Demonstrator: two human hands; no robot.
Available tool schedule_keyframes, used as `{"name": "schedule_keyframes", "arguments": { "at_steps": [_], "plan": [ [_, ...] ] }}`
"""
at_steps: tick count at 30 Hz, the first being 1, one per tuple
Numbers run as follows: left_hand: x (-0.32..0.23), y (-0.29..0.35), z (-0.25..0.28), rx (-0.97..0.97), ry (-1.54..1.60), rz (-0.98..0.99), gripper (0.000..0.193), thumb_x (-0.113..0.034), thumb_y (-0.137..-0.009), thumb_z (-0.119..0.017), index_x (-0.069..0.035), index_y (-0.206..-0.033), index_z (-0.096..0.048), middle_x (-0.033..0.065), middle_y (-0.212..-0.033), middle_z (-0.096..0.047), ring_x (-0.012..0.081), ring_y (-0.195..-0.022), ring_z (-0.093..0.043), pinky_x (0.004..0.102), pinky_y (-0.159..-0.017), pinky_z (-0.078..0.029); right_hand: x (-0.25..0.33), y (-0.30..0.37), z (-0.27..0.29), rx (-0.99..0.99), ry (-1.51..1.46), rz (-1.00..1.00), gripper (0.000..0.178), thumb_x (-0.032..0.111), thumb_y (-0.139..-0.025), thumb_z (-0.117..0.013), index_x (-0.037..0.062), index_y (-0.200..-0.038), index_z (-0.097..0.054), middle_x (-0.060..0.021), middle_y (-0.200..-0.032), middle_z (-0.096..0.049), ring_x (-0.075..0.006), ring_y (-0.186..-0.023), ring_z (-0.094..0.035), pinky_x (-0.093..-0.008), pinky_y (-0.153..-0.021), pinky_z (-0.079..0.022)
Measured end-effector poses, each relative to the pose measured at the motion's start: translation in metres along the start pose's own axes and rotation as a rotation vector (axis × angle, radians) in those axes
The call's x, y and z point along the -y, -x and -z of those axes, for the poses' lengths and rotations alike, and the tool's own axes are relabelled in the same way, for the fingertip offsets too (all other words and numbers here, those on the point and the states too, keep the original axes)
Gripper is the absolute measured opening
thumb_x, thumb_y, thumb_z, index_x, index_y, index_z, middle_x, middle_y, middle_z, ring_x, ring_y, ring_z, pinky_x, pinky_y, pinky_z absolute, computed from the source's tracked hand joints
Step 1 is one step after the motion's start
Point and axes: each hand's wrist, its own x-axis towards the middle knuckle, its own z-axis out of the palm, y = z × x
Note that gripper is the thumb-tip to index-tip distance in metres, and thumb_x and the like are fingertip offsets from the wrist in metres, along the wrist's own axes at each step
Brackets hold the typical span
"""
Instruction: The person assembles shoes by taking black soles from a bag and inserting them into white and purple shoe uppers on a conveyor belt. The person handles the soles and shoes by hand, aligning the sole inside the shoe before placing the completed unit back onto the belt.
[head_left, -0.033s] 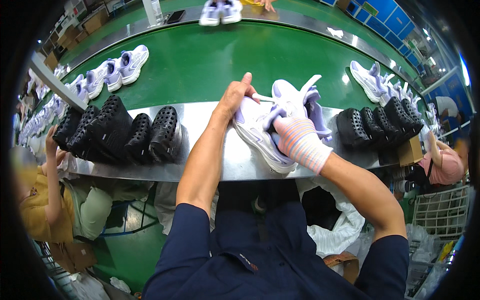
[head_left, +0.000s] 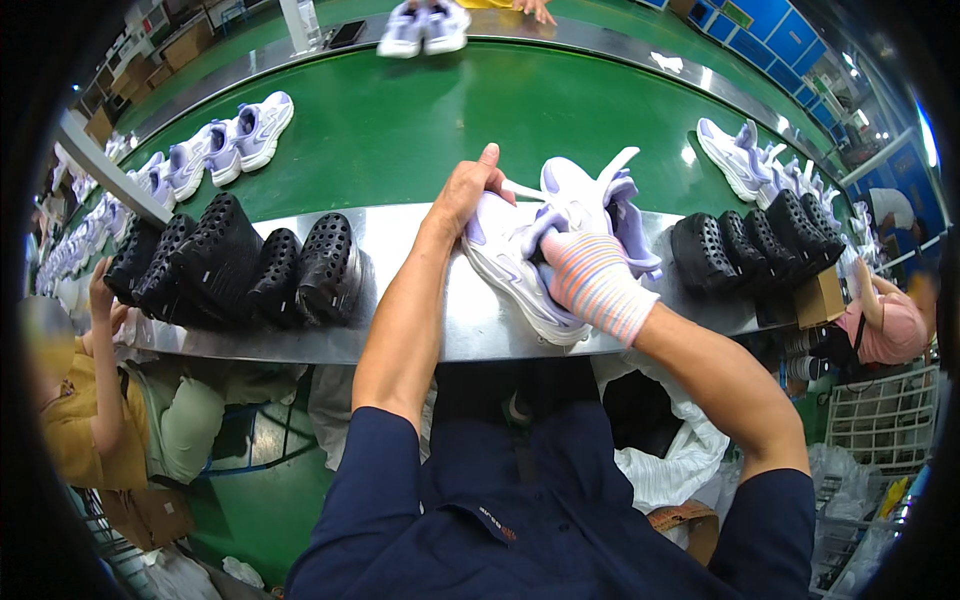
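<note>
A white-and-lavender sneaker (head_left: 505,255) lies tilted over the metal ledge, toe away from me. My bare left hand (head_left: 470,190) grips it at the toe end, thumb sticking up and the other fingers partly hidden. In a striped knit glove, my right hand (head_left: 598,285) holds the same shoe at its ankle opening; its fingertips are hidden inside. A second matching sneaker (head_left: 572,185) rests just beyond and to the right, its white strap (head_left: 618,165) standing up loose.
Black perforated shoe-shaped blocks (head_left: 328,255) line the metal ledge (head_left: 400,225) on both sides, with more blocks (head_left: 705,255) at right. Matching sneakers (head_left: 262,130) stand along the green belt (head_left: 390,130). Co-workers sit left (head_left: 100,400) and right (head_left: 885,320); another person's hand (head_left: 535,10) shows at the far side.
The pair of sneakers at the far edge has shifted slightly left and nearer. My hands keep nearly the same hold on the sneaker.
</note>
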Motion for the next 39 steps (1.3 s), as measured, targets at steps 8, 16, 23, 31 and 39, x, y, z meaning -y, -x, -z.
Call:
{"name": "schedule_keyframes", "arguments": {
  "at_steps": [8,16,23,31,39],
  "plan": [
    [0.009,0.021,0.027,-0.847,-0.635,-0.529,0.037,-0.029,-0.106,-0.052,-0.003,-0.093,-0.075,0.0189,-0.093,-0.073,0.0390,-0.090,-0.068,0.0455,-0.088,-0.052,0.026,0.010,-0.005,-0.365,-0.732,-0.073,0.034,0.027,-0.093,-0.072,0.0007,-0.115,-0.068,-0.0222,-0.087,-0.074,-0.0415,-0.082,-0.073,-0.0476,-0.075,-0.057],
    [-0.051,0.151,-0.056,-0.364,-0.639,0.062,0.085,-0.027,-0.081,-0.076,0.004,-0.153,-0.042,0.0342,-0.127,-0.067,0.0429,-0.121,-0.066,0.0450,-0.104,-0.051,-0.002,0.008,-0.030,-0.211,-0.704,-0.368,0.056,0.044,-0.086,-0.075,-0.0056,-0.112,-0.070,-0.0292,-0.097,-0.073,-0.0425,-0.093,-0.072,-0.0475,-0.084,-0.056],
    [-0.073,0.123,-0.025,-0.077,-0.668,0.273,0.089,-0.021,-0.077,-0.073,-0.004,-0.158,-0.039,0.0251,-0.112,-0.074,0.0353,-0.102,-0.074,0.0407,-0.089,-0.057,0.017,-0.023,-0.007,0.058,-0.482,-0.336,0.040,0.033,-0.081,-0.071,-0.0029,-0.098,-0.076,-0.0265,-0.089,-0.074,-0.0423,-0.087,-0.073,-0.0490,-0.081,-0.057],
    [-0.085,0.147,-0.054,-0.319,-0.525,0.181,0.083,-0.039,-0.088,-0.074,-0.007,-0.156,-0.041,0.0315,-0.110,-0.072,0.0446,-0.109,-0.071,0.0476,-0.095,-0.054,-0.002,-0.023,-0.023,-0.017,-0.547,-0.404,0.048,0.042,-0.088,-0.071,-0.0013,-0.108,-0.074,-0.0248,-0.101,-0.075,-0.0408,-0.099,-0.072,-0.0485,-0.086,-0.056],
    [-0.068,0.187,-0.088,-0.227,-0.964,-0.641,0.054,-0.005,-0.086,-0.072,-0.005,-0.138,-0.058,0.0244,-0.102,-0.067,0.0441,-0.101,-0.066,0.0493,-0.090,-0.053,-0.097,0.059,-0.027,-0.816,-0.411,-0.566,0.044,0.032,-0.089,-0.078,-0.0001,-0.119,-0.068,-0.0217,-0.104,-0.073,-0.0335,-0.096,-0.071,-0.0411,-0.086,-0.055]
  ]
}}
